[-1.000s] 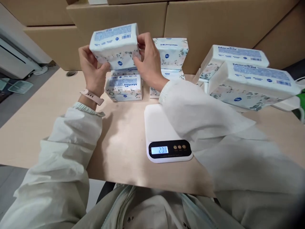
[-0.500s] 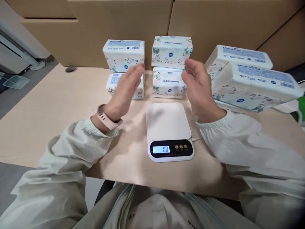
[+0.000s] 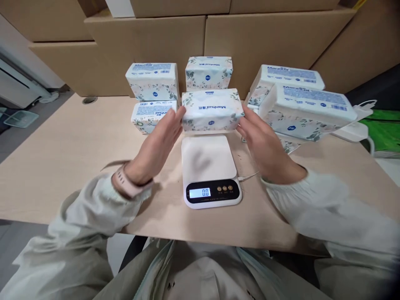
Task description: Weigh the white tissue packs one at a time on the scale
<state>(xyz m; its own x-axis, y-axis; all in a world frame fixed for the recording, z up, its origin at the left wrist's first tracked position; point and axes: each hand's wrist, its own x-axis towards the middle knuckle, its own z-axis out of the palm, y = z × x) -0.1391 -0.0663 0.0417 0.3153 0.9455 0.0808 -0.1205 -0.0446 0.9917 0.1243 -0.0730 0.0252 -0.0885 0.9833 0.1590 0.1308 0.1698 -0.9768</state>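
Between my two hands is a white floral tissue pack (image 3: 212,110), its printed front facing me, just behind the back edge of the kitchen scale (image 3: 208,160). My left hand (image 3: 158,143), with a pink wristband, presses its fingers against the pack's left end. On the right end, my right hand (image 3: 265,143) has its fingers pressed in. The scale's lit display (image 3: 200,193) reads 0.0, and a shadow falls on its bare plate. Another tissue pack (image 3: 208,73) shows above and behind the held one; what supports it is hidden.
Two stacked tissue packs (image 3: 151,81) stand at the left. More packs (image 3: 312,104) are grouped at the right, some wrapped in clear film. Cardboard boxes (image 3: 156,41) line the table's back edge. A white cable (image 3: 250,176) leaves the scale's right side.
My hands have closed in from both sides onto the lower middle tissue pack, which now appears nearer to me. The view has shifted slightly right. The scale display still reads 0.0.
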